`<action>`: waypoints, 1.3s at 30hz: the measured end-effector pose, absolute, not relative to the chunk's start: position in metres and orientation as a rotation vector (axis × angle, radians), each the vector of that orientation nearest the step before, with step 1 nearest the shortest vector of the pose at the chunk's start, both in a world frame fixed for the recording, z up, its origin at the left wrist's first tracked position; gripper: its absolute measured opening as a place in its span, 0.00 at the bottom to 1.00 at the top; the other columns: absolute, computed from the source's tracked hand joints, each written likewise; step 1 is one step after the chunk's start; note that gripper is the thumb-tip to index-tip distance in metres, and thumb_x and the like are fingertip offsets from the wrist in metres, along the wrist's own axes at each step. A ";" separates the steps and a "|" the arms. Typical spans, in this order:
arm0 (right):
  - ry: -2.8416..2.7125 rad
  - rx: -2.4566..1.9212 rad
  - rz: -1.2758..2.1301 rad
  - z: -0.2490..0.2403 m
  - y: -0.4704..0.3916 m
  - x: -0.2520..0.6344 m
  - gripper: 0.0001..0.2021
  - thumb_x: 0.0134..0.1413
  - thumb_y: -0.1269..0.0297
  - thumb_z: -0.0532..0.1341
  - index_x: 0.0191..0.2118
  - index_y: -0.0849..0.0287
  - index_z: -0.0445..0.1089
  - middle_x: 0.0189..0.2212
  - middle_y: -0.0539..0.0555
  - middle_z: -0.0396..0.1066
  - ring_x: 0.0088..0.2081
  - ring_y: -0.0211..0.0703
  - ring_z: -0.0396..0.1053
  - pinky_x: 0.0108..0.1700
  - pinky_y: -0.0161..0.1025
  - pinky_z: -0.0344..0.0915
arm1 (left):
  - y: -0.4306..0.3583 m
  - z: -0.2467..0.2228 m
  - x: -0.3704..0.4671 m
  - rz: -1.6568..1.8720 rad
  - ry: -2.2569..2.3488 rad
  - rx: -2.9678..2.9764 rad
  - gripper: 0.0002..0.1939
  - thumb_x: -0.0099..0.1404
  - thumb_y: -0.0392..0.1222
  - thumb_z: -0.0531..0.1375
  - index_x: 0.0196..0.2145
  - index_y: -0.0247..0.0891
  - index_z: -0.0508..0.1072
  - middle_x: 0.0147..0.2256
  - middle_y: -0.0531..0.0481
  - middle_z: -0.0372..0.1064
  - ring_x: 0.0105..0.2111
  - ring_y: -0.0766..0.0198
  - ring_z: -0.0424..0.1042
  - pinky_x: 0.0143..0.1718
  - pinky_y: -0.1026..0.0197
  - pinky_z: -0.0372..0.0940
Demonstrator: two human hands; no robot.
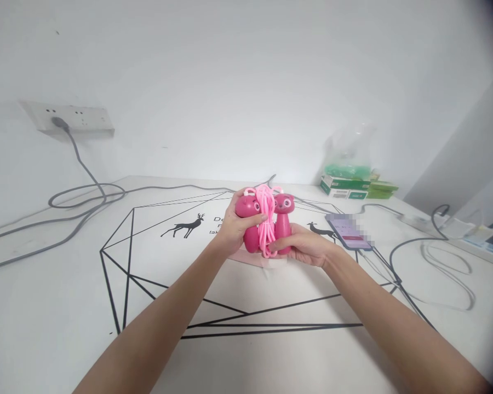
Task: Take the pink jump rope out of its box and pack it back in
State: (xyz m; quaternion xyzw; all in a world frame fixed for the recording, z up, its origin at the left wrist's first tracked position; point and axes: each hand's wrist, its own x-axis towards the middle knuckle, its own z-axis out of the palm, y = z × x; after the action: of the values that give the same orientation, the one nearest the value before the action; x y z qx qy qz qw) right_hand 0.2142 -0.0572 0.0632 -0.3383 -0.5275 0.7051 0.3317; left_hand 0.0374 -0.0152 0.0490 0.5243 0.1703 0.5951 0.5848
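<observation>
A pink jump rope (266, 221) is held up in front of me, its light pink cord gathered in a bundle between two darker pink handles shaped like animal figures with eyes. My left hand (232, 227) is closed around the left handle (247, 206), its thumb lying across the cord. Around the lower part of the right handle (284, 221) my right hand (306, 245) is closed, with the thumb near the bottom of the cord loops. Just below the rope lies a pale, see-through wrapper (267, 266), partly hidden by the hands.
The white table (250, 361) carries black line and deer prints. A phone (349, 232) lies to the right. Behind it are green-and-white boxes (345, 186) under a plastic bag (349, 153). Grey cables (90, 210) run from a wall socket (82, 117); a power strip (419, 221) sits far right.
</observation>
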 end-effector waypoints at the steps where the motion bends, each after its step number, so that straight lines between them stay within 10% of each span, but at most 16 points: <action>1: -1.409 -0.875 1.850 0.064 -0.058 0.214 0.14 0.46 0.75 0.68 0.42 0.61 0.75 0.39 0.56 0.76 0.41 0.42 0.75 0.46 0.36 0.74 | -0.017 0.050 0.039 1.383 0.390 1.228 0.30 0.50 0.32 0.71 0.48 0.48 0.65 0.42 0.51 0.72 0.41 0.57 0.75 0.41 0.55 0.72; 23: -1.241 -0.942 1.590 0.051 -0.056 0.194 0.17 0.38 0.70 0.72 0.38 0.59 0.74 0.34 0.53 0.73 0.39 0.44 0.71 0.43 0.44 0.74 | -0.012 0.056 0.046 1.427 0.317 1.067 0.19 0.66 0.53 0.61 0.49 0.39 0.71 0.50 0.45 0.70 0.53 0.56 0.68 0.55 0.53 0.64; 39: -1.279 -0.982 1.633 0.051 -0.055 0.200 0.18 0.37 0.70 0.72 0.39 0.58 0.74 0.36 0.52 0.73 0.40 0.44 0.71 0.41 0.41 0.73 | -0.009 0.058 0.028 1.296 0.306 0.835 0.33 0.64 0.34 0.61 0.63 0.49 0.56 0.49 0.49 0.70 0.47 0.63 0.73 0.54 0.56 0.65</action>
State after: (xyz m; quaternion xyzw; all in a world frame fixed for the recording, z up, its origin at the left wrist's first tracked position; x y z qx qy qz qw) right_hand 0.2001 -0.0548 0.0510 -0.3901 -0.5081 0.6487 0.4109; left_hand 0.0281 -0.0094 0.0584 0.3758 0.1377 0.5835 0.7067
